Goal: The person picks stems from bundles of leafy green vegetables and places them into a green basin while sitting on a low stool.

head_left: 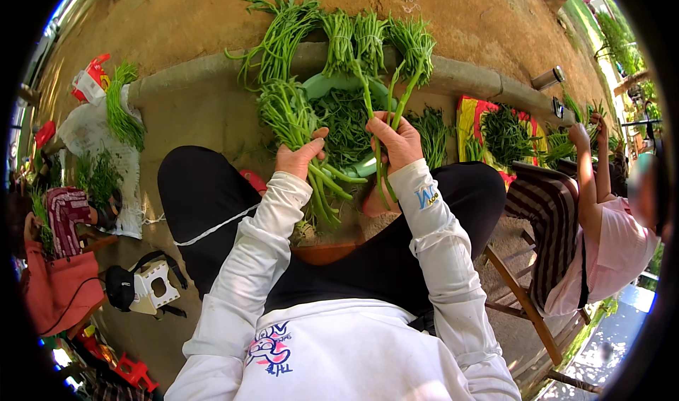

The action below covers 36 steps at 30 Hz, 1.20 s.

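Observation:
In my left hand (300, 156) is a thick bunch of leafy green stems (284, 111), closed round its middle, with leaves pointing away and cut ends toward me. My right hand (398, 143) pinches a few long green stems (403, 100) held upright beside the bunch. Between and beyond both hands sits a light green basin (325, 84) filled with loose green leaves (343, 121). Several tied bundles of greens (369, 40) lie along the curb past the basin, and a looser heap of stems (279, 44) rests at their left.
A concrete curb (467, 77) crosses ahead. To the right, a person in pink (608, 238) handles greens near a red and yellow sack (467, 125). On the left are a white sack (127, 189) with greens, a white stool (157, 288) and another person's red sleeve (60, 288).

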### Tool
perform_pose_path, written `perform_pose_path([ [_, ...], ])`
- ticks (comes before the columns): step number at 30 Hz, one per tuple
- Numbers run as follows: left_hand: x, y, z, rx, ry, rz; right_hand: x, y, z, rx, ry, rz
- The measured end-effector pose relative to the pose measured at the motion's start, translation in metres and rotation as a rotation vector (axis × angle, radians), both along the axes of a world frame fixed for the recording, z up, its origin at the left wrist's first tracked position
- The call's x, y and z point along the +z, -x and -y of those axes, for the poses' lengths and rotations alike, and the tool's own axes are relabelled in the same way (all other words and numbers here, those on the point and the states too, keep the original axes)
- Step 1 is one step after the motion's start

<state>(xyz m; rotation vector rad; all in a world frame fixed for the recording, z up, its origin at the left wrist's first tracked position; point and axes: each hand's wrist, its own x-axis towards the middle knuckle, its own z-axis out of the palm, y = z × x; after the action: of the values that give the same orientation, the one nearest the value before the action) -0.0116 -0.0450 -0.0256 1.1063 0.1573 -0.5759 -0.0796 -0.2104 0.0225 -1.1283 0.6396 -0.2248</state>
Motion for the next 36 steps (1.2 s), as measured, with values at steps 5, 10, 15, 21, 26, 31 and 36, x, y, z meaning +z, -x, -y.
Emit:
perform_pose_path([
  [5, 0.023, -0.006, 0.005, 0.016, 0.116, 0.015, -0.002, 0.009, -0.004, 0.197, 0.086, -0.009],
  [10, 0.034, -0.004, 0.015, -0.061, 0.106, 0.069, -0.002, 0.010, -0.015, 0.313, 0.347, 0.081],
  [15, 0.034, 0.005, 0.014, -0.082, -0.207, 0.261, -0.005, 0.011, -0.014, 0.277, 0.441, 0.080],
  [21, 0.033, 0.003, 0.018, -0.099, -0.147, 0.283, 0.006, 0.013, -0.012, 0.269, 0.372, 0.052],
  [26, 0.021, -0.022, 0.015, 0.105, -0.087, -0.046, 0.015, 0.020, -0.006, 0.222, -0.012, 0.010],
  [31, 0.030, -0.034, 0.011, 0.017, 0.028, 0.161, 0.030, 0.031, 0.010, 0.145, -0.190, 0.039],
  [36, 0.038, -0.026, 0.013, 0.152, 0.014, 0.188, 0.028, 0.030, 0.008, 0.151, -0.184, 0.024],
])
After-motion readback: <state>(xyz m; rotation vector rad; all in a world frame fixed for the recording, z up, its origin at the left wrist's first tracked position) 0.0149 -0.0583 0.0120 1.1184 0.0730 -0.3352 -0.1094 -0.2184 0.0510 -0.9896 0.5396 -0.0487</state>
